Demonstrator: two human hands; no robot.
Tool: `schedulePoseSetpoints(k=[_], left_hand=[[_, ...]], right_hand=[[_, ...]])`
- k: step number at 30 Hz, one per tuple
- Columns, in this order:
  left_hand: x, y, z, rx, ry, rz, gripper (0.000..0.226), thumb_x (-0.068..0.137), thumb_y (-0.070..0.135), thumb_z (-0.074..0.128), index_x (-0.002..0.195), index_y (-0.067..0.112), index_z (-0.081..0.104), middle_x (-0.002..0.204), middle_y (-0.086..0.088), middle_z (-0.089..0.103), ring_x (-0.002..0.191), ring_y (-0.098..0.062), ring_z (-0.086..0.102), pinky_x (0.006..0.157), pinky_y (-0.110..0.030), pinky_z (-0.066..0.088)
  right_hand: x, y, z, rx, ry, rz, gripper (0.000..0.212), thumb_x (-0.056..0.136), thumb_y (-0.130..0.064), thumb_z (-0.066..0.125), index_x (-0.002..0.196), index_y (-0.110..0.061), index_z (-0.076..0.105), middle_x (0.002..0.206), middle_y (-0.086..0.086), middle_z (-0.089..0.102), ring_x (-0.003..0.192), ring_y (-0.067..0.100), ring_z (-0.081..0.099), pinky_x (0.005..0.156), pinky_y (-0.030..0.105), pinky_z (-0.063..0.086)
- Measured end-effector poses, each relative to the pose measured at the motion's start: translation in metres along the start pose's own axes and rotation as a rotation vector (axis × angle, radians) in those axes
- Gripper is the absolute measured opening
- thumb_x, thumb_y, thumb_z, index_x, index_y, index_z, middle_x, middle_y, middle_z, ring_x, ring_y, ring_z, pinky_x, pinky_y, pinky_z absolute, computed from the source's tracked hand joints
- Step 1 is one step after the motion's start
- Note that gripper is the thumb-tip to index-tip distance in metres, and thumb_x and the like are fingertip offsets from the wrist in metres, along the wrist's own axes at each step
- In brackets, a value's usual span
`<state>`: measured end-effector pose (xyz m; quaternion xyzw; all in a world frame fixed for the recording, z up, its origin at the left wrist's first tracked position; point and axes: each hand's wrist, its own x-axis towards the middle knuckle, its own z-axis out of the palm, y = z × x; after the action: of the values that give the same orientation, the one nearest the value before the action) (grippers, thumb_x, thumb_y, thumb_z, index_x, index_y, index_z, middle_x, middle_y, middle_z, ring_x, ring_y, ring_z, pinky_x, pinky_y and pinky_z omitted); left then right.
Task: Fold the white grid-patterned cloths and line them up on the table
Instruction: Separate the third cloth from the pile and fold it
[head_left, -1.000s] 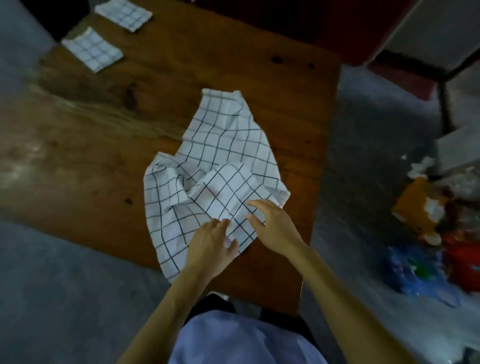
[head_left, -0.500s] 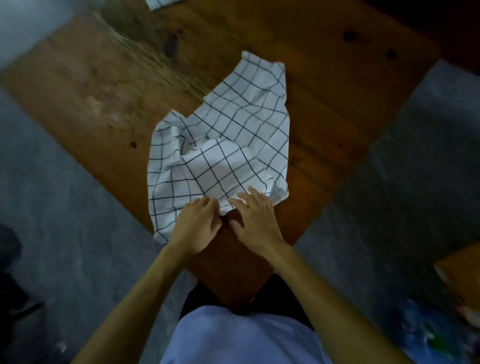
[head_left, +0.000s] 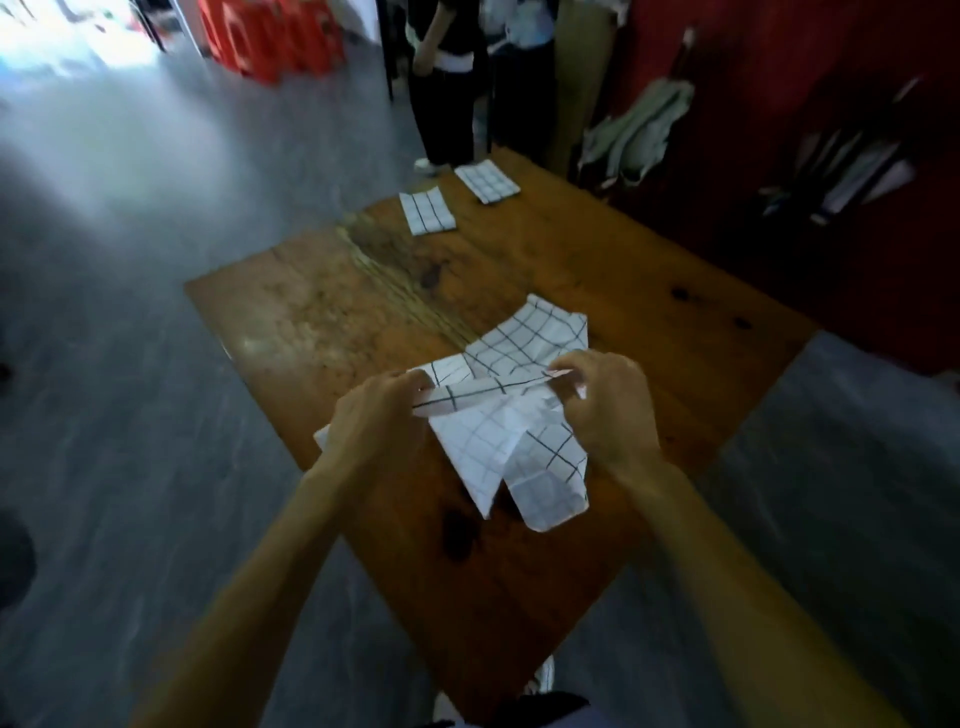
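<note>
A white grid-patterned cloth (head_left: 524, 441) hangs crumpled between my hands above the middle of the wooden table (head_left: 322, 322). My left hand (head_left: 374, 415) pinches its upper edge on the left. My right hand (head_left: 605, 402) pinches the same edge on the right, and the edge is stretched taut between them. Part of the cloth still lies on the table behind my hands, and two flaps droop toward me. Two folded grid cloths lie at the table's far end: one (head_left: 427, 211) on the left, another (head_left: 487, 181) just right of it.
A person in dark trousers (head_left: 447, 104) stands just past the table's far end. Clothes (head_left: 634, 130) hang on the red wall at the right. Red crates (head_left: 270, 36) stand far back on the grey floor, which surrounds the table.
Both hands took hold of the cloth's near edge and lifted it off the table, pulling it taut. The camera swung up, bringing the far end and room into view.
</note>
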<state>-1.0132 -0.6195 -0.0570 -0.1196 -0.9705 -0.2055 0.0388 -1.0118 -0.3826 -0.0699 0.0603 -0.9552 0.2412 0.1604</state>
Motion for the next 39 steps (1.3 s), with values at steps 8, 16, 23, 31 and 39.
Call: schedulePoseSetpoints(k=[8,16,23,31,39], left_hand=[[0.008,0.031,-0.109,-0.094,-0.152,0.312,0.008,0.089,0.027,0.063,0.09,0.019,0.063,0.086,0.013,0.062,0.071,0.002,0.055,0.066,-0.017,0.046],[0.057,0.042,-0.152,-0.152,-0.134,0.25,0.04,0.085,0.02,0.067,0.123,0.026,0.056,0.123,0.01,0.058,0.102,-0.009,0.057,0.083,-0.018,0.042],[0.111,0.025,-0.082,-0.031,-0.018,0.051,0.034,0.088,0.018,0.062,0.121,0.013,0.057,0.113,-0.008,0.06,0.098,-0.023,0.057,0.079,-0.027,0.044],[0.183,-0.021,0.037,0.077,0.036,-0.238,0.005,0.093,0.014,0.054,0.091,0.013,0.06,0.085,-0.003,0.061,0.072,-0.016,0.057,0.064,-0.029,0.049],[0.187,-0.066,0.092,0.159,-0.045,-0.334,0.009,0.09,0.011,0.057,0.098,0.009,0.061,0.088,-0.006,0.059,0.078,-0.022,0.058,0.066,-0.032,0.05]], right_hand=[[0.002,-0.025,-0.093,0.047,0.355,-0.096,0.035,0.094,-0.048,0.051,0.097,-0.018,0.068,0.089,-0.003,0.069,0.081,0.011,0.062,0.072,0.037,0.052],[0.056,-0.029,-0.135,0.049,0.432,-0.158,0.03,0.092,-0.044,0.057,0.089,-0.015,0.065,0.077,-0.005,0.058,0.072,0.011,0.053,0.061,0.025,0.037],[0.135,0.029,-0.072,0.075,0.191,-0.138,0.029,0.091,-0.044,0.058,0.09,-0.016,0.064,0.084,0.003,0.063,0.076,0.012,0.053,0.065,0.027,0.038],[0.219,0.126,0.053,0.192,-0.169,-0.141,0.022,0.089,-0.032,0.065,0.098,-0.012,0.067,0.09,-0.001,0.063,0.08,0.01,0.053,0.06,0.011,0.034],[0.232,0.16,0.127,0.284,-0.352,-0.198,0.017,0.086,-0.01,0.068,0.103,-0.01,0.069,0.101,0.007,0.069,0.088,0.006,0.056,0.071,0.004,0.04]])
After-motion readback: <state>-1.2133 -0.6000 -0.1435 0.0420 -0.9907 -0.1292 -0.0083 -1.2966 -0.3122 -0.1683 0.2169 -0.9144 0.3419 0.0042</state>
